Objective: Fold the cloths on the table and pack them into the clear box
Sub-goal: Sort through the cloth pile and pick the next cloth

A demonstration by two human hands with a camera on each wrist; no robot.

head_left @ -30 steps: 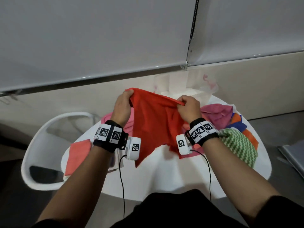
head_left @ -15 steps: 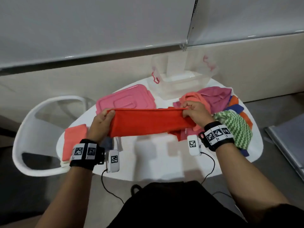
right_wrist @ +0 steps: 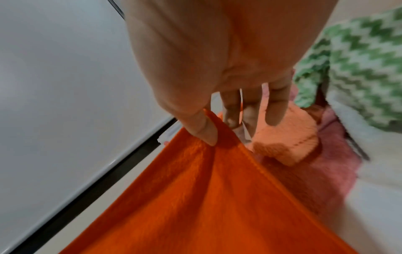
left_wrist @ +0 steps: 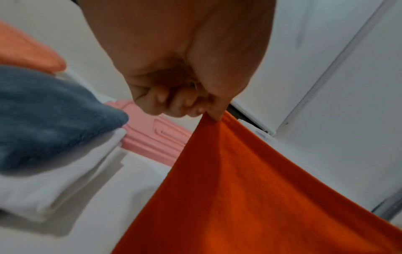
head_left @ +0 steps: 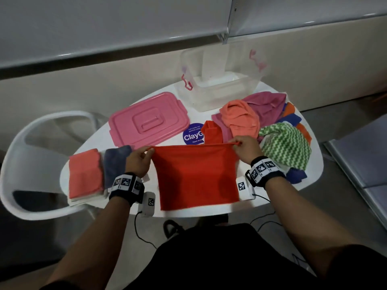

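both hands, left hand (head_left: 138, 162) and right hand (head_left: 247, 147), pinch one red cloth (head_left: 196, 176) by two top corners over the table (head_left: 188, 210); one clear box (head_left: 219, 88) behind, one pink lid (head_left: 146, 120)

Held cloth (head_left: 196, 176): solid red-orange. Lid (head_left: 147, 120): pink; box (head_left: 219, 88): clear with pink latches. Pile holds a green-and-white zigzag cloth (head_left: 287, 145), a coral cloth (head_left: 240, 117), and a magenta cloth (head_left: 266, 102); the folded cloth (head_left: 115, 162) appears grey-blue.
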